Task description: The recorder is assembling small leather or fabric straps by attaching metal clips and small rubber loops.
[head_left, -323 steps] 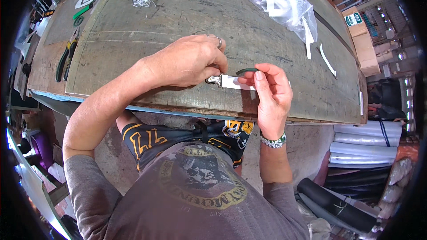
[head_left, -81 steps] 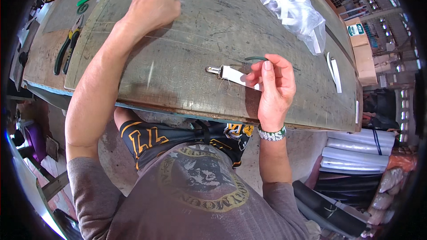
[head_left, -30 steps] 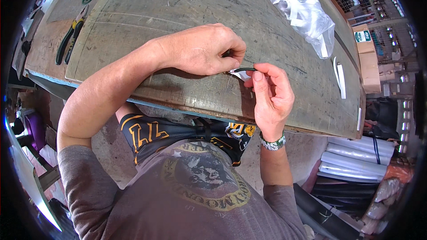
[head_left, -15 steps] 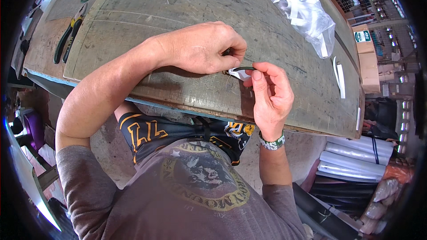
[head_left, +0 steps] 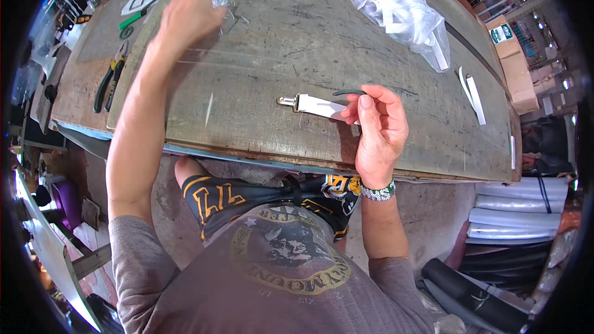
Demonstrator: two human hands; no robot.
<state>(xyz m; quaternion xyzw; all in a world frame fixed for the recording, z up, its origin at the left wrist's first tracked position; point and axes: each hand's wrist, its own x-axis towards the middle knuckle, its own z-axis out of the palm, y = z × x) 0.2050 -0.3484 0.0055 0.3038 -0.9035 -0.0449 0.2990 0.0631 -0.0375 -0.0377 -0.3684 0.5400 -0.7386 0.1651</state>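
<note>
My right hand (head_left: 382, 130) is closed, with thumb and fingers pinching a thin, dark, curved piece (head_left: 348, 93), its kind unclear. Under those fingers runs a white strap (head_left: 322, 107), its right end hidden by the hand. A metal swivel clip (head_left: 288, 101) is fixed to the strap's left end and rests on the worktable (head_left: 260, 49). At the far left, my left hand (head_left: 193, 12) is beside a small pile of white thread scraps (head_left: 223, 1). Motion smears its fingers, so whether they hold anything does not show.
Yellow-and-black pliers (head_left: 111, 77) and a green-handled tool (head_left: 131, 20) lie at the left. A clear plastic bag of white strips (head_left: 396, 9) sits at the back right. Loose white strips (head_left: 473, 99) lie near the right edge; rolls of sheeting (head_left: 520, 204) stand beyond it.
My left hand has left the strap and moved far left to the thread pile. The clip and strap now show uncovered. My right hand stays almost in place with the dark piece.
</note>
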